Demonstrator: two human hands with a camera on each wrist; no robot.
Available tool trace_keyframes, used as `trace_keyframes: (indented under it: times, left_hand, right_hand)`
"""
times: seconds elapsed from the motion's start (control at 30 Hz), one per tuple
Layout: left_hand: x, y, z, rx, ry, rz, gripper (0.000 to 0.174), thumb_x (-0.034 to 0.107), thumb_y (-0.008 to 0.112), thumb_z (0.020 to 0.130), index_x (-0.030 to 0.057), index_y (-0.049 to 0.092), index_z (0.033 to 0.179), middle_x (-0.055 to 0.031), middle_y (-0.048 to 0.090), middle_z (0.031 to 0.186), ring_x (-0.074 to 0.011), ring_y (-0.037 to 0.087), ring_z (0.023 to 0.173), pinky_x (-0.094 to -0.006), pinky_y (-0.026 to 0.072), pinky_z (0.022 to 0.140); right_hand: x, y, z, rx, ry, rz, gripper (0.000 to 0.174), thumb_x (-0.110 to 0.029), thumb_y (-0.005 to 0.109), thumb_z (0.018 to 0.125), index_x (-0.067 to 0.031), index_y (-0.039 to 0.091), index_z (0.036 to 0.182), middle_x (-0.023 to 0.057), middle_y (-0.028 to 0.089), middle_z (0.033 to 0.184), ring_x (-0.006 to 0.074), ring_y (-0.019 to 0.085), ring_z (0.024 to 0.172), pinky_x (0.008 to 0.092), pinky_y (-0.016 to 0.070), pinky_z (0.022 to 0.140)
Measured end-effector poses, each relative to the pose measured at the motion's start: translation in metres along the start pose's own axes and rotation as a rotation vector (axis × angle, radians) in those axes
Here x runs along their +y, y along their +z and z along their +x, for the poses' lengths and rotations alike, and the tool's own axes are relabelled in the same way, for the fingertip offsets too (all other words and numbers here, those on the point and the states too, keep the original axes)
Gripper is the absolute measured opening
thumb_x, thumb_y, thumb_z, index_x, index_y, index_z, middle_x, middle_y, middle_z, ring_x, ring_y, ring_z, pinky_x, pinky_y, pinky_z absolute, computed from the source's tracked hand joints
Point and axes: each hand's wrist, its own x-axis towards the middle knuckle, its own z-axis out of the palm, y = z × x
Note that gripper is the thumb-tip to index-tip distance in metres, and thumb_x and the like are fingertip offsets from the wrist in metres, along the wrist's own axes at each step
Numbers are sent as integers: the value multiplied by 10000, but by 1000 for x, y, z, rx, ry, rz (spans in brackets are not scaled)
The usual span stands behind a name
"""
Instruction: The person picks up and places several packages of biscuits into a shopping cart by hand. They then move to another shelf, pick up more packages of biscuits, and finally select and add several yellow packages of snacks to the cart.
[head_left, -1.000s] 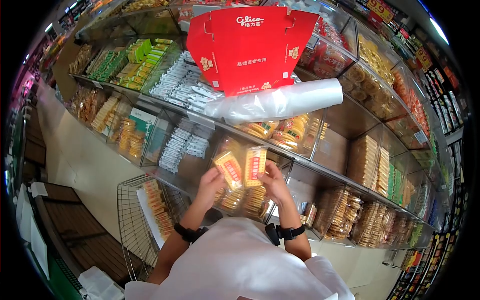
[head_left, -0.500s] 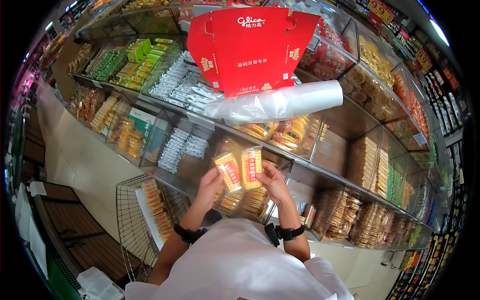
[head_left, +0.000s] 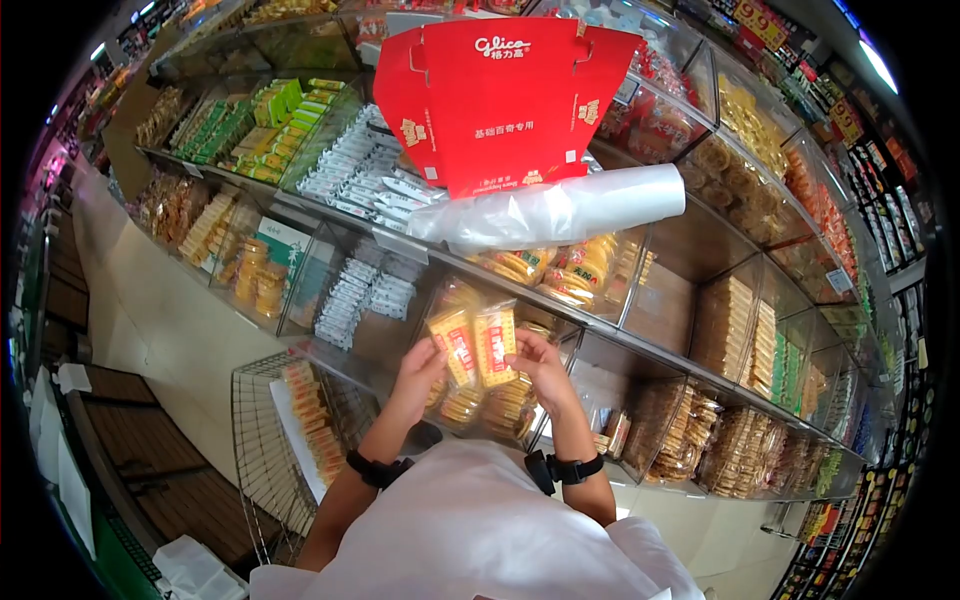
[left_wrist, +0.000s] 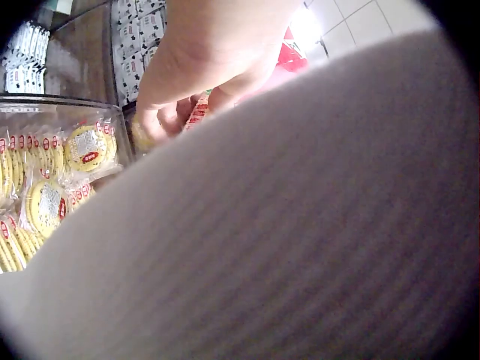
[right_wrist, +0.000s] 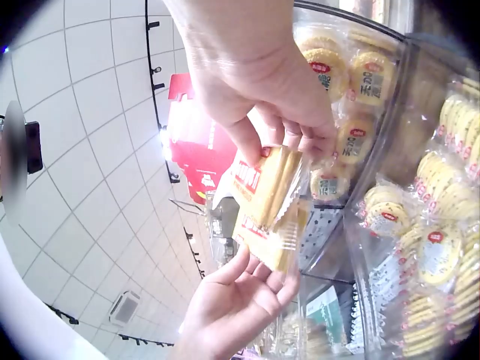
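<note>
A clear-wrapped rectangular yellow biscuit pack with red print [head_left: 453, 345] tilts in the left fingers [head_left: 430, 355]; a matching clear-wrapped pack [head_left: 494, 342] stands just beside it in the right fingers [head_left: 534, 348].

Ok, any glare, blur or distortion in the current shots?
Head: strong fisheye bending, black corners, glossy highlights on the plastic roll, slight blur on the cracker packets. Left wrist: an out-of-focus grey surface fills much of the frame. Right wrist: a glaring light blooms beside the red carton.
</note>
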Motion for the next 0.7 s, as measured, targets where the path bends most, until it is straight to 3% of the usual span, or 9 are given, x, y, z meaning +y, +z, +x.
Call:
trace_keyframes:
  times: [0.13, 0.43, 0.53, 0.7]
  left_hand:
    - [-5, -5, 4, -11, 22, 36, 294, 78, 438, 875, -5, 422, 1157, -73, 515, 1082, -126, 509, 961, -268, 408, 822]
    - [-12, -8, 8, 114, 40, 61, 283, 106, 467, 869, 16, 440, 1135, -47, 554, 972, -88, 519, 830, -224, 407, 704]
    - [-7, -11, 8, 86, 9, 102, 259, 111, 475, 866, 10, 467, 1105, -45, 557, 952, -86, 521, 826, -214, 411, 701]
    - [6, -17, 5, -155, -167, 226, 219, 120, 530, 841, -9, 541, 1017, -35, 574, 930, -89, 532, 854, -204, 421, 742]
  right_hand:
    - [-1, 1, 1, -11, 12, -19, 365, 21, 576, 739, 3, 498, 1096, 42, 587, 974, 113, 540, 888, 237, 413, 801]
    - [3, -2, 2, -77, 23, -36, 378, -9, 569, 766, -7, 472, 1131, 54, 589, 953, 111, 546, 863, 243, 421, 786]
    - [-8, 0, -3, -177, -14, -80, 383, -16, 564, 772, -23, 478, 1146, 68, 591, 968, 129, 549, 880, 257, 419, 798]
    - [-32, 2, -14, -499, -26, -533, 320, 3, 576, 728, -16, 564, 1048, 75, 605, 1000, 144, 550, 930, 260, 417, 816]
